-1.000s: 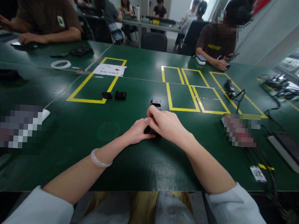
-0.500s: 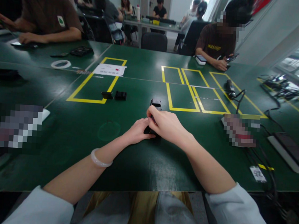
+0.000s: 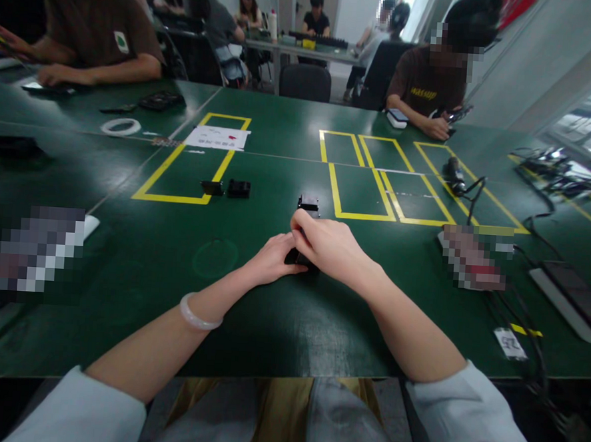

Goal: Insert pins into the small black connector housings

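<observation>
L to R on the green counter (image 3: 248, 331): tape roll (image 3: 120, 127); sheet (image 3: 218, 137); two black pcs., one (image 3: 212, 188) over the yellow tape line (image 3: 171, 199), the other (image 3: 238, 189) just beside it. Next, L hand (image 3: 276, 256), partly closed around the near L side of the black part (image 3: 308, 202), which stands on the counter at center, in front of us. R hand (image 3: 331, 246) curls over its middle; fingertips hidden, so we can't tell how tight, or w/ what. Vs. the earlier views, we see no clear shift in hands or part; we infer a steady hold w/ fine finger work, stage unchanged. Long axis runs approx. near–far, slotted end away from us; front vs. back, can't tell. Far R: blk. device (image 3: 455, 177), w/ cable.
</observation>
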A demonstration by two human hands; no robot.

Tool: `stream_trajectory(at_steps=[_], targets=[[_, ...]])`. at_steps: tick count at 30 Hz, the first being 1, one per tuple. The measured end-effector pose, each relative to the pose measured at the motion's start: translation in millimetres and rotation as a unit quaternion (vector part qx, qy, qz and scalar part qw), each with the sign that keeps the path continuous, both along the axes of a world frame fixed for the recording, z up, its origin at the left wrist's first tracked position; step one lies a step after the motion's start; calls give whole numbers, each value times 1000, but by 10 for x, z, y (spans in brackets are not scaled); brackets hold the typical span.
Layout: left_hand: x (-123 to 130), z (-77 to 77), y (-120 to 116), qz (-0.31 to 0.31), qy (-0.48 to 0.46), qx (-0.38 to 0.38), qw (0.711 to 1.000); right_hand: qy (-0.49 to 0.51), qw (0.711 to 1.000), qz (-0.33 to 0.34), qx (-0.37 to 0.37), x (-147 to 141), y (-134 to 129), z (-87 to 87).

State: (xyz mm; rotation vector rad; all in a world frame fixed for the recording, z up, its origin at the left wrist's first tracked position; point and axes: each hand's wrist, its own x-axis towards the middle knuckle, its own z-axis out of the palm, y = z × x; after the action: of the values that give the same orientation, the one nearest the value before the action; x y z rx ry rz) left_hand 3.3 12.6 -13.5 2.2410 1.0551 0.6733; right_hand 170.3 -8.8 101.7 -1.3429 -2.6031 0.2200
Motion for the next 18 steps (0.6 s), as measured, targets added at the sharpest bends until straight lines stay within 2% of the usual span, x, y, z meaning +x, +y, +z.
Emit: stream_trajectory(at_steps=[11,18], targets=[[-16,-50,4,5,6,-2,1000,-2,1000,10,6,9,-2,-6],[5,-6,1,4,-2,5,1000,0,1000,3,1,1,-18,9]])
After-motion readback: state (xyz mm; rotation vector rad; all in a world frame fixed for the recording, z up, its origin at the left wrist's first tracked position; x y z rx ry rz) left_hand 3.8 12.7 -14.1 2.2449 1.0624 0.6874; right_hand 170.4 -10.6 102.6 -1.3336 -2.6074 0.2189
